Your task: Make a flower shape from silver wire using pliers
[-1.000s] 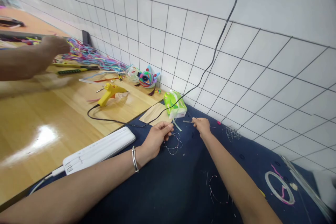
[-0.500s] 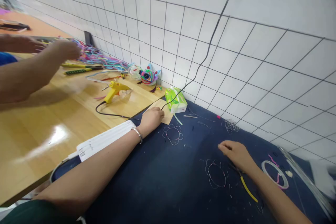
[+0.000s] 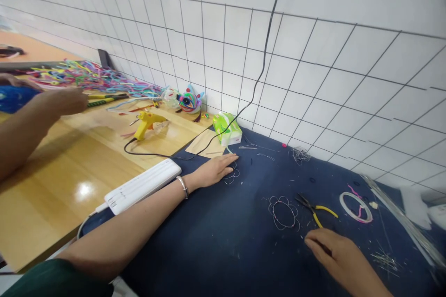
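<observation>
My left hand [image 3: 212,171] reaches over a small flower-shaped wire ring [image 3: 232,175] on the dark blue cloth, fingers extended and covering part of it. My right hand [image 3: 329,248] is low over the cloth at the right; its fingers are curled, and whether they hold anything is hidden. Just beyond it lie yellow-handled pliers [image 3: 318,209] with their handles apart. A second wire ring with looped petals [image 3: 283,212] rests to the left of the pliers. Beyond my left hand are a beige sheet [image 3: 207,145] and a green tissue pack [image 3: 227,128].
A white power strip [image 3: 143,184] lies beside my left forearm. The wooden table [image 3: 76,158] holds a yellow glue gun [image 3: 146,125], colourful pipe cleaners and a striped ornament [image 3: 190,101]. Another person's arm [image 3: 38,113] reaches in from the left. A white coil [image 3: 355,207] lies right.
My left hand has left the black cable and moved right, onto the small wire ring. My right hand has moved down toward me, uncovering the pliers. The view has shifted slightly.
</observation>
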`<act>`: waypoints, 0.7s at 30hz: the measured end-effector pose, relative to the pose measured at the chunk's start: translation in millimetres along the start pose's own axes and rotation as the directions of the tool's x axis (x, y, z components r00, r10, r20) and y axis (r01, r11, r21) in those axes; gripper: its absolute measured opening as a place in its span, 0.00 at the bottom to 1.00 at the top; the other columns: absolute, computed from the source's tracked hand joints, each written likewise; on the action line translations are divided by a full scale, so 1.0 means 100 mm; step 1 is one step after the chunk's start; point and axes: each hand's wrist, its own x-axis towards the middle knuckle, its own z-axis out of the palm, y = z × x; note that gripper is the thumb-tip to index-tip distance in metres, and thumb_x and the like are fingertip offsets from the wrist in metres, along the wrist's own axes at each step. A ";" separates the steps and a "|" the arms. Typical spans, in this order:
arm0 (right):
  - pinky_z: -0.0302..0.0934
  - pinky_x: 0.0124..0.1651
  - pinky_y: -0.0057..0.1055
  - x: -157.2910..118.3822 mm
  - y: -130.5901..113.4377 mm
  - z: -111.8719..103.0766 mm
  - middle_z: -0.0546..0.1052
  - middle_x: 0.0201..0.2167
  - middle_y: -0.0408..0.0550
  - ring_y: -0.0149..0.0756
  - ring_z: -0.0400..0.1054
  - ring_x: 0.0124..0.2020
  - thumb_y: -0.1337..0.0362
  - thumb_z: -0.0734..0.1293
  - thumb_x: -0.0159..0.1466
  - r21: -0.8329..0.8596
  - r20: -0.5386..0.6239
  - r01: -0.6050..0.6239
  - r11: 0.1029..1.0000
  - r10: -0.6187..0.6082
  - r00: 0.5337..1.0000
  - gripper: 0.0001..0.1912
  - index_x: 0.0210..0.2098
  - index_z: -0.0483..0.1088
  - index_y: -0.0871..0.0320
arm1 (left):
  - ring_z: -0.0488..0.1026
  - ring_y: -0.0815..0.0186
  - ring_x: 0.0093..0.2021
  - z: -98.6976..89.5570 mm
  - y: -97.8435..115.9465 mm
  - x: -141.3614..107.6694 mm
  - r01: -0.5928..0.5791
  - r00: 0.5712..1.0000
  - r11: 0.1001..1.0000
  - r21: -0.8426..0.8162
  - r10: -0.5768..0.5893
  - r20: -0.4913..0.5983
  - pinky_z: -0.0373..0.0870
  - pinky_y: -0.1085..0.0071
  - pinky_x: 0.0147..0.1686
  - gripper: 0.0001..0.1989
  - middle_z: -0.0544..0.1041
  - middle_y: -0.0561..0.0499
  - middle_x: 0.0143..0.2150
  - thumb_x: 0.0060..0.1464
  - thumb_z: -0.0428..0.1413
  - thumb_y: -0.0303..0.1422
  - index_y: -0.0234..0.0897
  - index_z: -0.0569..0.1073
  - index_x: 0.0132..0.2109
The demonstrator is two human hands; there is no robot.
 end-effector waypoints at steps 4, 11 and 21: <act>0.61 0.38 0.30 -0.11 -0.06 0.11 0.73 0.33 0.43 0.34 0.68 0.34 0.59 0.54 0.64 -0.002 0.002 0.048 0.999 -0.048 0.999 0.12 0.36 0.68 0.50 | 0.44 0.62 0.64 0.13 0.06 -0.06 -0.107 0.982 0.992 0.068 0.095 0.164 0.42 0.64 0.59 0.27 0.51 0.45 0.63 0.59 0.41 0.42 0.38 0.49 0.62; 0.61 0.35 0.28 -0.11 -0.22 0.08 0.73 0.29 0.42 0.32 0.68 0.31 0.62 0.56 0.63 -0.048 -0.029 0.151 0.987 -0.152 0.988 0.10 0.35 0.69 0.50 | 0.41 0.60 0.64 0.13 0.09 -0.09 -0.102 0.978 0.990 0.102 0.082 0.190 0.38 0.61 0.59 0.30 0.48 0.44 0.64 0.56 0.42 0.47 0.39 0.49 0.62; 0.61 0.32 0.28 -0.09 -0.34 0.25 0.71 0.26 0.43 0.32 0.67 0.27 0.65 0.57 0.62 -0.175 -0.085 0.260 0.949 -0.278 0.957 0.10 0.33 0.69 0.51 | 0.62 0.63 0.55 -0.33 0.01 -0.26 0.143 0.989 0.976 -0.163 -0.145 -0.003 0.55 0.65 0.56 0.21 0.67 0.47 0.54 0.58 0.42 0.40 0.38 0.64 0.55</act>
